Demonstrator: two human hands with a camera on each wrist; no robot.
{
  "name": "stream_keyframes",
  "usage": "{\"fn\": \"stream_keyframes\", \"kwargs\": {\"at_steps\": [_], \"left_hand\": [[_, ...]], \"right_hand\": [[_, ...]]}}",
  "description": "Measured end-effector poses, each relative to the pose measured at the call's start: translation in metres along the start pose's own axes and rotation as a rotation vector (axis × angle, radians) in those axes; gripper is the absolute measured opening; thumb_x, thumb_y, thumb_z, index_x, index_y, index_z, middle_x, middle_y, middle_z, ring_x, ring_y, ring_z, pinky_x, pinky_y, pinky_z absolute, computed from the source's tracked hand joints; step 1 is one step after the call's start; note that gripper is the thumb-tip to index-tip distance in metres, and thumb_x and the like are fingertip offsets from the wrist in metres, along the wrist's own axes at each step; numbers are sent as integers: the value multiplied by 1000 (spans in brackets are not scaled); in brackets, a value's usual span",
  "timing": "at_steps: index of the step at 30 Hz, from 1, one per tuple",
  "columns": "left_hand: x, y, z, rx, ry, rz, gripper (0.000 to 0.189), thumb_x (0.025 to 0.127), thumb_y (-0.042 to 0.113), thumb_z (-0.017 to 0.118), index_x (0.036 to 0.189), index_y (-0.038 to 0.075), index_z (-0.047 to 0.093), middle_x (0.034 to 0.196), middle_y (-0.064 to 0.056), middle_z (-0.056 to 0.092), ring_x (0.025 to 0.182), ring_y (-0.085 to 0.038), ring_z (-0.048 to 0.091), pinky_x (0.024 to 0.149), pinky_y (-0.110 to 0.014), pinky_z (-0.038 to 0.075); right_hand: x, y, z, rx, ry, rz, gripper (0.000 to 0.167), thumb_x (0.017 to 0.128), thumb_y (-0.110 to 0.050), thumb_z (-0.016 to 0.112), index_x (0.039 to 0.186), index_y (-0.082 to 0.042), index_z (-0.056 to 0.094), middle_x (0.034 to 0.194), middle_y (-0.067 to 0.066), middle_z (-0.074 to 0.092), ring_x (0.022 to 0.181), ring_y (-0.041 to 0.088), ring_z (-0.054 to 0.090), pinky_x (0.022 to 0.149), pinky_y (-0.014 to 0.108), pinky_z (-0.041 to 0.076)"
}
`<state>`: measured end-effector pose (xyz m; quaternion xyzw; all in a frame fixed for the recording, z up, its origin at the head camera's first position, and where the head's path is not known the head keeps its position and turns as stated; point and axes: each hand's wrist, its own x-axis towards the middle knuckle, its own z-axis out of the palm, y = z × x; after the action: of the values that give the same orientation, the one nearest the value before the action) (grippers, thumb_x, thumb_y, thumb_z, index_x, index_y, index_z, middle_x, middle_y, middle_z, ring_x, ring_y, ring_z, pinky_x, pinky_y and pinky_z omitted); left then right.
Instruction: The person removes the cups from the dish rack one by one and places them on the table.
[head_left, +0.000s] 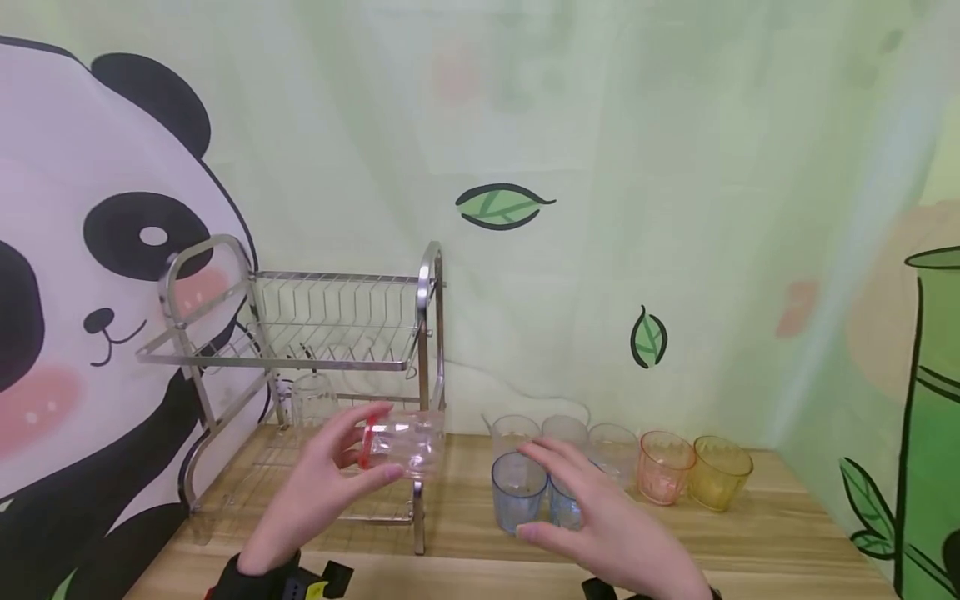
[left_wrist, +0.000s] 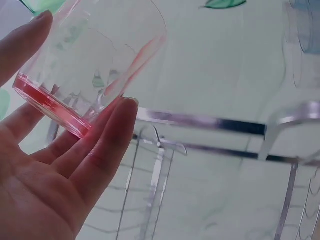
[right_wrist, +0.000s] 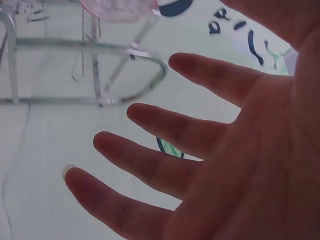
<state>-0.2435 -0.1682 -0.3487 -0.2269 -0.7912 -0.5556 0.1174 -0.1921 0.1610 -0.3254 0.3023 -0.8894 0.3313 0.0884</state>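
My left hand (head_left: 318, 479) grips a clear pink-tinted cup (head_left: 408, 443) by its thick red base, in front of the dish rack. The cup lies tilted on its side, mouth toward the right. In the left wrist view the thumb and fingers close around the base of this pink cup (left_wrist: 100, 55). My right hand (head_left: 611, 529) is held with its fingers spread and nothing in them, as the right wrist view shows. In the head view it overlaps a blue cup (head_left: 566, 504), beside another blue cup (head_left: 519, 493).
A two-tier metal dish rack (head_left: 300, 364) stands at the left with a clear glass (head_left: 311, 400) on its lower level. Behind the blue cups are several clear cups (head_left: 613, 446), then a pink cup (head_left: 666, 468) and a yellow cup (head_left: 720, 473) on the wooden table (head_left: 795, 525).
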Motion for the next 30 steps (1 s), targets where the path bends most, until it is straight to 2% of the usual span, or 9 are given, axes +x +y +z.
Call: {"fn": "stream_keyframes", "kwargs": {"at_steps": [6,8,12,15,17,20,23,26,30], "left_hand": [[-4,11,13,-42,-51,128,66,80,20,81,138,21,50,133,-6,52,106,-24,61,85,-34,55],[-4,13,20,-57,-69,193,64,81,15,81,138,19,51,133,-5,51,108,-23,60,88,-34,54],[-5,16,38,-134,-101,245,61,83,10,78,138,16,51,131,-5,50,110,-25,58,89,-35,53],[-6,17,48,-172,-112,233,60,85,8,76,138,13,49,131,-6,48,113,-28,57,89,-36,53],[-6,17,51,-157,-115,218,60,85,11,77,138,13,48,130,-6,49,113,-28,57,89,-36,53],[-6,17,50,-112,-136,172,61,84,17,78,137,14,48,128,-6,51,111,-25,58,88,-37,53],[-7,17,46,-59,-198,122,63,84,25,79,138,19,46,129,-5,52,109,-23,58,88,-35,53],[-8,18,42,-17,-261,73,65,84,32,78,139,24,44,131,0,51,109,-20,59,88,-34,53],[-8,19,39,44,-282,51,66,82,39,79,138,29,45,129,7,51,107,-16,58,87,-34,52]], "right_hand": [[18,-11,21,102,-2,-13,81,85,-54,69,152,-43,24,154,-12,29,133,17,40,100,46,45],[24,-14,28,210,22,-4,82,86,-47,73,152,-44,24,154,-12,28,130,18,44,95,40,48],[35,-18,43,534,35,14,76,89,-25,74,150,-37,30,153,-4,31,129,24,47,94,39,50],[40,-20,50,725,39,20,71,90,-14,73,147,-29,33,148,6,38,128,27,48,96,41,48],[40,-22,52,783,40,46,69,89,-13,73,145,-27,35,143,11,42,123,28,52,94,40,50],[39,-23,53,783,27,79,69,88,-15,75,143,-27,36,139,16,44,115,32,57,88,39,54],[38,-24,52,736,1,118,69,87,-20,76,143,-30,37,138,13,44,111,32,59,83,39,55],[37,-26,53,695,-9,142,71,85,-24,78,143,-32,38,138,10,44,112,30,57,84,38,55],[38,-29,55,671,6,147,67,86,-24,77,142,-31,40,135,10,48,113,29,56,86,38,53]]}}
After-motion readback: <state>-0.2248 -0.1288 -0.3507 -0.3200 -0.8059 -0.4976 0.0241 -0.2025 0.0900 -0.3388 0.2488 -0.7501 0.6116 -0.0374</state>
